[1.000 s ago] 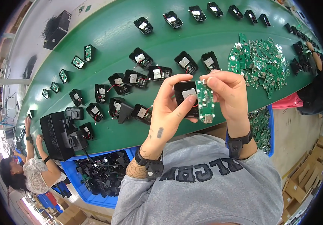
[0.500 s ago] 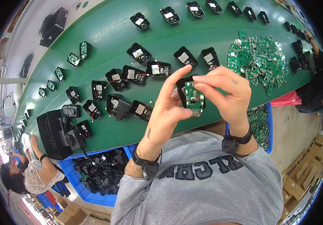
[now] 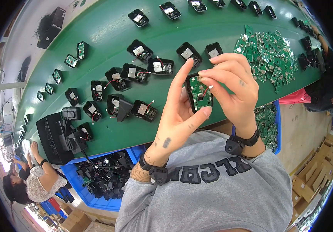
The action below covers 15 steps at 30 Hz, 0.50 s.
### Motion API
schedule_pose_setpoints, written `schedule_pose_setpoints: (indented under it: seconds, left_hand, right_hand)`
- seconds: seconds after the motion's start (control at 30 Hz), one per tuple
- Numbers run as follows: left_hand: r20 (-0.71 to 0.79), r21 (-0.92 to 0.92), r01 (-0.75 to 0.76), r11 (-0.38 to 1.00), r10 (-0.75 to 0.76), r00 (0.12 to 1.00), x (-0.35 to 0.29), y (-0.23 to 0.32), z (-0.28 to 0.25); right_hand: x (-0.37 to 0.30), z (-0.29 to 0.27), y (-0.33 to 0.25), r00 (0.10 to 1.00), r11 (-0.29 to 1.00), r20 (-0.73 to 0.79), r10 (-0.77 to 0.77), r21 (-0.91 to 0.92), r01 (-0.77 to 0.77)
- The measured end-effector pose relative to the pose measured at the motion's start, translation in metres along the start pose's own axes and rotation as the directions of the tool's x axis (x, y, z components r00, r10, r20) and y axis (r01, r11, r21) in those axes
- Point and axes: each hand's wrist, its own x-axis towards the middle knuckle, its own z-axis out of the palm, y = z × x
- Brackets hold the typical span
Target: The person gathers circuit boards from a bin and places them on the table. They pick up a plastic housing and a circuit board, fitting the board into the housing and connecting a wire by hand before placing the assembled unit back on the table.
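My left hand is wrapped round a small black plastic housing, its thumb at the lower right corner. In the housing's opening lies a green circuit board, face up. A short red wire with a white plug crosses the board's right side. My right hand pinches the board's upper end between thumb and forefinger, its other fingers bent above. What lies under the board is hidden. Beyond my hands stand similar open housings, with silvery blocks and red wires inside.
A heap of green circuit boards covers the right of the green table. Blue bins of black parts and boards stand below its edge. A black box-shaped device sits front left. Another person works far left.
The board now lies within the housing's rim, where its lower end stuck out before. My left thumb has shifted to the lower right corner. The red wire's white plug now shows.
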Motion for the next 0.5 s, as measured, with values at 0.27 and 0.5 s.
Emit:
schedule_pose_setpoints:
  seconds: [0.27,0.5]
  left_hand:
    - [0.001,0.004,-0.040,0.999,0.040,0.999,0.000,-0.005,0.008]
    - [-0.057,-0.011,0.066,0.998,-0.066,0.996,-0.003,-0.010,0.004]
  right_hand:
    - [-0.005,0.004,-0.009,0.890,0.797,0.098,0.446,0.409,-0.445]
    - [-0.012,-0.011,-0.011,0.545,0.158,0.638,0.544,0.560,-0.813]
